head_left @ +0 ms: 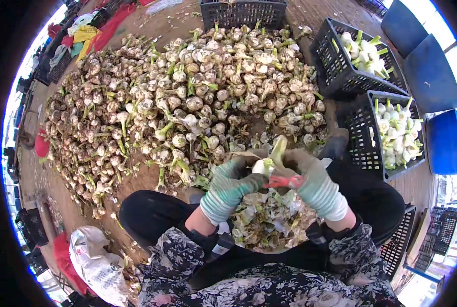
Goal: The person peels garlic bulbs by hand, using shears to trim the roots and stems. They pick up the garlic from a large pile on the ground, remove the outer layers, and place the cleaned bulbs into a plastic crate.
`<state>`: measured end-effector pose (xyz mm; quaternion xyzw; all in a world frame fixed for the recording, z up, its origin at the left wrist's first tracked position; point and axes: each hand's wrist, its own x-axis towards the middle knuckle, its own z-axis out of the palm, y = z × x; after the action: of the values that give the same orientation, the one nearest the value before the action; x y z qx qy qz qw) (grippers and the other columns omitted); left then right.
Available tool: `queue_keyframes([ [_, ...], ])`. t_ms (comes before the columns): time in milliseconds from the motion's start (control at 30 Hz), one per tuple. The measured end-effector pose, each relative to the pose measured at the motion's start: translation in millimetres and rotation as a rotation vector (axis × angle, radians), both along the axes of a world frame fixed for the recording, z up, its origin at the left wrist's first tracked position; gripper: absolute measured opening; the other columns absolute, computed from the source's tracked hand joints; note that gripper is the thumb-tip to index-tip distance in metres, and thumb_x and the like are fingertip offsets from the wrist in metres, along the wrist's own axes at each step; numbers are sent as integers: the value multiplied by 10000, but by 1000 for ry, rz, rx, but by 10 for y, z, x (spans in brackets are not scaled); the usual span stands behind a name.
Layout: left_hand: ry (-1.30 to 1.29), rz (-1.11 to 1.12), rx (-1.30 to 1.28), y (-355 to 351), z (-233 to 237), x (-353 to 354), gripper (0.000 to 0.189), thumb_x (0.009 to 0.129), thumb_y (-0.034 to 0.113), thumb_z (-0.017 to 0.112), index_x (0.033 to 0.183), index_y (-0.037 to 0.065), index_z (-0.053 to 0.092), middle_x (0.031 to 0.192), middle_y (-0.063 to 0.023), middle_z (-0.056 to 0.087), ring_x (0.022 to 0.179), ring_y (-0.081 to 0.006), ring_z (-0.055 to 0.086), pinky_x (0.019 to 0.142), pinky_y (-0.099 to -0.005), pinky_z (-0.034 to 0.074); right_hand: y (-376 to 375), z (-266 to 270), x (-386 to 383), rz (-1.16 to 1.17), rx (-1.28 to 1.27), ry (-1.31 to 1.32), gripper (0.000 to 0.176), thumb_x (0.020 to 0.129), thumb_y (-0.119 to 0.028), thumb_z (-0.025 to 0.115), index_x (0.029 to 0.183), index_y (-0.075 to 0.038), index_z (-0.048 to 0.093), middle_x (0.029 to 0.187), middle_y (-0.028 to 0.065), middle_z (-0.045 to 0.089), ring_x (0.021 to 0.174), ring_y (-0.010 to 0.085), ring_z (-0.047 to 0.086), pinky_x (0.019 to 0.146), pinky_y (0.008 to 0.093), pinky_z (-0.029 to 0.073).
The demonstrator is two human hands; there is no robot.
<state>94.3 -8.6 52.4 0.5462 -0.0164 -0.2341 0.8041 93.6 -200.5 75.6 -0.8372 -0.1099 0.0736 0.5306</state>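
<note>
My left hand (233, 181), in a striped green and white glove, is closed round the white base of a garlic bulb (261, 166). The bulb's pale green stem (278, 149) points up between my hands. My right hand (313, 179), gloved the same way, has its fingers bent at the stem side of the bulb. A red-handled tool (285, 181) lies against its palm; its blade cannot be made out. Under both hands is a heap of peeled skins (272, 217) between my legs.
A wide pile of soiled bulbs (197, 92) spreads ahead. Two black crates with cleaned bulbs (348, 77) (382, 140) stand at the right, near blue containers (444, 140). Another black crate (243, 14) is beyond the pile. A white sack (98, 266) lies at lower left.
</note>
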Motion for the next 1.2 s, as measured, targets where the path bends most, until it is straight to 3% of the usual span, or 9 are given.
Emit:
queue_keyframes([
  [200, 35, 22, 128, 6, 52, 32, 368, 720, 40, 625, 1072, -11, 530, 970, -60, 569, 859, -121, 545, 763, -257, 460, 88, 133, -81, -113, 54, 74, 350, 646, -91, 598, 976, 16, 554, 811, 174, 608, 766, 285, 602, 675, 343, 462],
  [333, 56, -6, 108, 39, 107, 8, 342, 719, 25, 633, 1048, -15, 552, 964, -71, 566, 835, -120, 551, 729, -262, 487, 142, 46, -92, -40, -435, -296, 178, 685, -51, 575, 841, 27, 536, 705, 139, 567, 625, 200, 562, 548, 328, 433],
  [667, 80, 34, 40, -38, 110, 65, 424, 761, 25, 609, 1162, -13, 478, 1008, -73, 575, 822, -133, 574, 731, -258, 492, -64, -167, -136, -136, 435, 272, 524, 818, -292, 587, 1135, 84, 406, 994, 144, 564, 720, 180, 602, 654, 285, 505],
  [733, 136, 11, 65, -47, 126, 55, 425, 762, 42, 611, 1160, -22, 476, 1007, -78, 577, 820, -137, 577, 710, -259, 494, 23, -111, -161, -156, 616, 261, 433, 762, -207, 624, 1069, 64, 485, 892, 106, 589, 794, 168, 583, 692, 260, 472],
  [800, 174, -25, -42, -43, 177, 31, 429, 763, 51, 611, 1161, -27, 470, 1004, -83, 578, 819, -140, 580, 700, -257, 496, 60, -84, -30, -120, 339, 349, 467, 760, -252, 642, 1075, 51, 479, 910, 90, 590, 806, 163, 584, 697, 266, 479],
  [933, 244, -75, -198, -3, 211, 31, 442, 769, 68, 604, 1170, -39, 452, 986, -92, 583, 813, -149, 587, 677, -250, 500, -77, -111, -95, -125, 855, 721, 432, 777, -230, 631, 1077, 43, 482, 983, 107, 592, 879, 199, 593, 737, 296, 486],
  [1067, 241, 23, -127, -44, 198, 27, 416, 757, 53, 625, 1142, -16, 484, 966, -79, 589, 814, -136, 579, 698, -245, 496, -118, -21, -113, -112, 557, 442, 367, 749, -114, 631, 1059, 0, 470, 930, 54, 565, 762, 149, 586, 686, 248, 482],
  [1133, 173, 25, -34, -64, 163, 28, 414, 750, 45, 631, 1135, -11, 491, 969, -80, 587, 815, -133, 576, 698, -245, 497, -3, 4, -184, -180, 844, 509, 318, 742, -94, 621, 1027, 5, 520, 886, 72, 586, 708, 148, 576, 631, 251, 460],
  [1200, 105, 22, 58, -79, 85, 31, 414, 742, 37, 637, 1129, -6, 497, 972, -80, 584, 816, -130, 573, 698, -246, 497, 60, 22, -230, -208, -46, 103, 234, 746, -94, 608, 943, 25, 567, 795, 98, 596, 659, 161, 570, 592, 268, 446],
])
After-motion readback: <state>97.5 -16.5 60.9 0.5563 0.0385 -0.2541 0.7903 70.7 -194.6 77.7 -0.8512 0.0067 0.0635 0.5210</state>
